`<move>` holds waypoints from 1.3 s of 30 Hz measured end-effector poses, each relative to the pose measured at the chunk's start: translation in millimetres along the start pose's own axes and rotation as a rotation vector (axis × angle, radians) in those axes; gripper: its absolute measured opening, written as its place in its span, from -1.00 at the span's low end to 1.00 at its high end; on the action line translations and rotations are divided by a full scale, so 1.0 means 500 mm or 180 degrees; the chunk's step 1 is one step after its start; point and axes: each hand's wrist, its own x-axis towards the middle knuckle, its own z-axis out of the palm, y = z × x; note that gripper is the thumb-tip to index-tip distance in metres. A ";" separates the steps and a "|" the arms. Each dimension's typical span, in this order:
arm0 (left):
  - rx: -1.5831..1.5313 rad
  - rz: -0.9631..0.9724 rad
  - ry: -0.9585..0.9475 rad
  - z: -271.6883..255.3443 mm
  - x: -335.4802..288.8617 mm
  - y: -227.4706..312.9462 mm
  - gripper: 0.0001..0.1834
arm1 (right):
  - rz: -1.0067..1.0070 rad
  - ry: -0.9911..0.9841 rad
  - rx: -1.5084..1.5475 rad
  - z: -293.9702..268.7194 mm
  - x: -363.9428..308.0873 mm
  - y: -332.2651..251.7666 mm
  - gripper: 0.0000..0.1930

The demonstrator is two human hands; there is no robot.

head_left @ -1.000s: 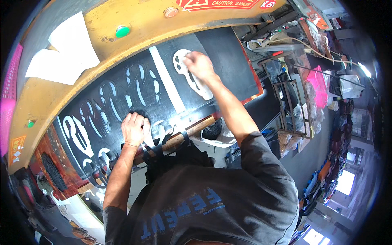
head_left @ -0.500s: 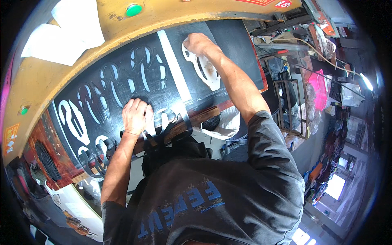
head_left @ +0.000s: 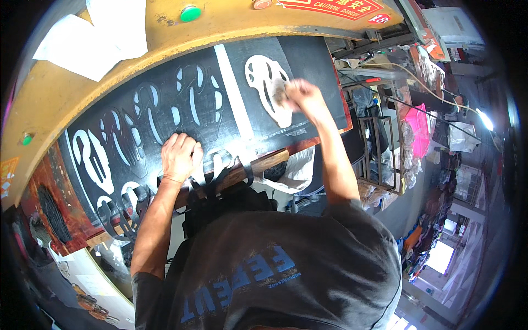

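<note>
My left hand (head_left: pixel 180 158) rests palm down at the near edge of a black sheet (head_left: pixel 159 66). Its fingers are curled under, so whatever they hold, if anything, is hidden. Toward the right, my right hand (head_left: pixel 306 99) has its fingers pinched together beside a flat white cut-out piece (head_left: pixel 279 117) with long openings. A blurred brownish patch shows at the fingertips; I cannot tell whether it is a held thing or part of the piece. Another white cut-out piece (head_left: pixel 100 165) lies at the far left. Several cut shapes with white-showing slots mark the sheet between them.
A yellow machine beam (head_left: pixel 159 33) with a green button (head_left: pixel 190 13) arches over the far side. Black strip loops (head_left: pixel 223 179) and white pieces crowd the near edge. A white bag (head_left: pixel 300 171) hangs below it; a metal rack (head_left: pixel 379 154) stands right.
My right hand has left the far end of the right white cut-out piece and come nearer, to its right side. My left hand stays in place. The view has shifted slightly.
</note>
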 end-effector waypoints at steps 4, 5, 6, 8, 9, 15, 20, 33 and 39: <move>0.0015 -0.0042 -0.0028 -0.001 -0.001 0.000 -0.80 | 0.1013 -0.0602 -0.0476 -0.096 -0.251 0.105 -0.94; 0.0069 -0.0069 -0.0062 -0.001 -0.001 0.001 -0.79 | 0.1302 -0.0503 -0.0864 -0.102 -0.294 0.131 -0.91; 0.0124 -0.0028 -0.0035 -0.002 0.000 0.001 -0.79 | 0.1404 -0.0520 -0.1791 -0.105 -0.324 0.148 -0.88; 0.0143 -0.0014 -0.0022 0.000 0.000 0.003 -0.79 | 0.1132 -0.0447 -0.3336 -0.102 -0.343 0.153 -0.79; 0.0163 -0.0072 -0.0069 0.000 0.000 0.005 -0.79 | 0.0978 0.0031 -0.3038 -0.096 -0.328 0.140 -0.76; 0.0260 0.0036 -0.0054 -0.003 0.005 0.015 -0.82 | -0.0928 0.0944 -0.2743 0.045 -0.055 0.065 -0.07; 0.0363 0.0146 0.0007 -0.001 0.007 0.014 -0.80 | -0.1025 0.1143 -0.3401 0.121 0.072 0.115 -0.19; 0.0508 -0.0006 -0.0252 0.005 0.000 0.011 -0.78 | -0.0985 -0.0988 0.5497 -0.031 -0.367 0.203 0.04; 0.0576 0.0010 -0.0300 0.007 0.008 0.015 -0.77 | -0.0127 -0.0023 0.5878 -0.082 -0.427 0.243 -0.02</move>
